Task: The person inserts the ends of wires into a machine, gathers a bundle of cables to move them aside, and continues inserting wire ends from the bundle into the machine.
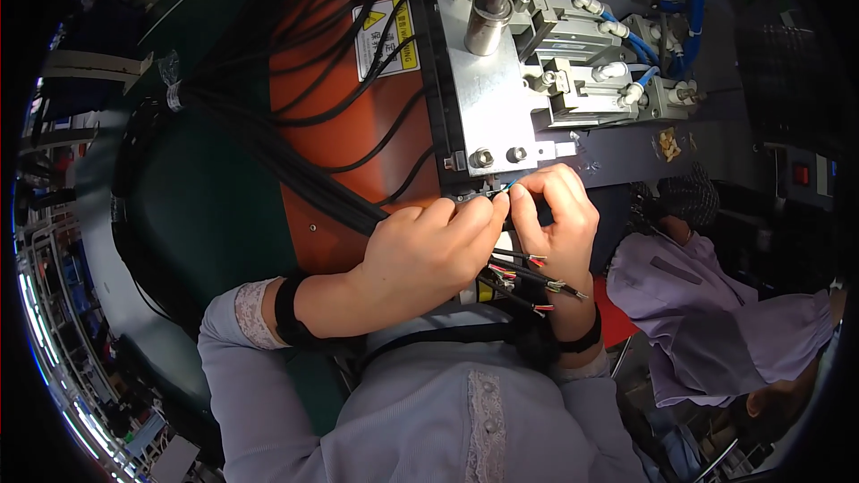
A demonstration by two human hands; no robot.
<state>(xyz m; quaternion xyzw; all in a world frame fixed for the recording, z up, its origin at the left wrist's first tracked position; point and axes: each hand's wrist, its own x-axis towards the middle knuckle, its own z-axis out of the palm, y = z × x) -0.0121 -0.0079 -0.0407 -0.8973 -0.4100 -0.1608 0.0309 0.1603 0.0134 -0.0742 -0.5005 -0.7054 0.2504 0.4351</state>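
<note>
At frame centre, the left hand (428,249) and right hand (557,215) pinch thin black multicoloured-tipped wires (528,279) with narrowed fingers, tight under the grey metal bracket's (488,112) lower edge.

White rectangular warning label (386,36) — yellow triangle — on the orange panel (331,139).

The person wears a pale lavender top (429,411) with lace-trimmed cuffs (252,313), a lace placket, and what seem black wristbands (288,309).
</note>
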